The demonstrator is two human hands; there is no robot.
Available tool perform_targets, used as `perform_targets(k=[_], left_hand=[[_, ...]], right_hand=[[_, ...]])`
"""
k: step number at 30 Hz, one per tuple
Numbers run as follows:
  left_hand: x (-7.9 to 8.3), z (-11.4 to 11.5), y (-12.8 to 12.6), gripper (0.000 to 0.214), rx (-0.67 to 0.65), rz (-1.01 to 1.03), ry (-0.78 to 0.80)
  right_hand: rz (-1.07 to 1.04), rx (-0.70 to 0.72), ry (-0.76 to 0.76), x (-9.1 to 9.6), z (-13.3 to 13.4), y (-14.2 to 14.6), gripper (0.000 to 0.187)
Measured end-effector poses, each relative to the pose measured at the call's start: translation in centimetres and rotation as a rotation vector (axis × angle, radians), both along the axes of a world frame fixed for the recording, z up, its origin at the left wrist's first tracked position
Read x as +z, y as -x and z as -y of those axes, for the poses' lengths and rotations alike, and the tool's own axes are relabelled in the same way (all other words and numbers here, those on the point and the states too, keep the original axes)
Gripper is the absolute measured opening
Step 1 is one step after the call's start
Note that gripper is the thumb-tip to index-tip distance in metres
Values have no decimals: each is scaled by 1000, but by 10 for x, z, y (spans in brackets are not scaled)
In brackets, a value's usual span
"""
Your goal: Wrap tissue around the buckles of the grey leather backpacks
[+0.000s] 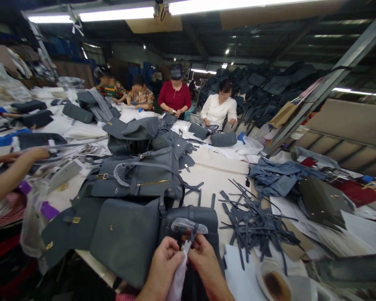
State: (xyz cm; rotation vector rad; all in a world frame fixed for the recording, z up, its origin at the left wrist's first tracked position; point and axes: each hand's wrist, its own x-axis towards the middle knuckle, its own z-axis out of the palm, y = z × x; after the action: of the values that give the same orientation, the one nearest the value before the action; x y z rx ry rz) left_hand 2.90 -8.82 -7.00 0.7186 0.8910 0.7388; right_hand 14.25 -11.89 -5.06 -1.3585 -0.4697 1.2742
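Note:
A dark grey-blue bag (191, 214) lies in front of me at the table's near edge. Its carrying handle (189, 226) is covered in clear plastic film. Just below that handle, my left hand (166, 263) is closed, thumb and fingers pinching a thin white wrapping strip (178, 279) that hangs down toward me. Close beside it, my right hand (207, 261) is also closed, its fingertips at the strip's upper end by the handle. Part of the bag is hidden behind both hands. Another bag with a wide flap (125, 234) lies to the left.
Several more bags (144, 171) are piled farther back. On the right lie a heap of dark straps (257, 221), a bowl with brown contents (274, 284) and blue cloth (275, 175). A co-worker's arm (15, 167) reaches in from the left; several people sit across the table.

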Motion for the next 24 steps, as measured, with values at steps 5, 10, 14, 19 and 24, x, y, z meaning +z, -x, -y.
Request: perform_targets(k=[5,10,14,19,24], left_hand=[[-5,0,-2,41,39,18,33],[4,2,0,44,22,147,252],[10,3,1,46,9,157,320],[10,0,5,39,-97,209,485],[-11,-2,2,34,-219,207,395]], right_hand=[[-90,69,-4,-6,1,-2,32],[-419,195,-85,-3,7,-10,41],[-324,207,-105,0,6,-11,48],[-217,268,-142,-17,2,-14,56],[-161,367,-154,-33,7,-17,65]])
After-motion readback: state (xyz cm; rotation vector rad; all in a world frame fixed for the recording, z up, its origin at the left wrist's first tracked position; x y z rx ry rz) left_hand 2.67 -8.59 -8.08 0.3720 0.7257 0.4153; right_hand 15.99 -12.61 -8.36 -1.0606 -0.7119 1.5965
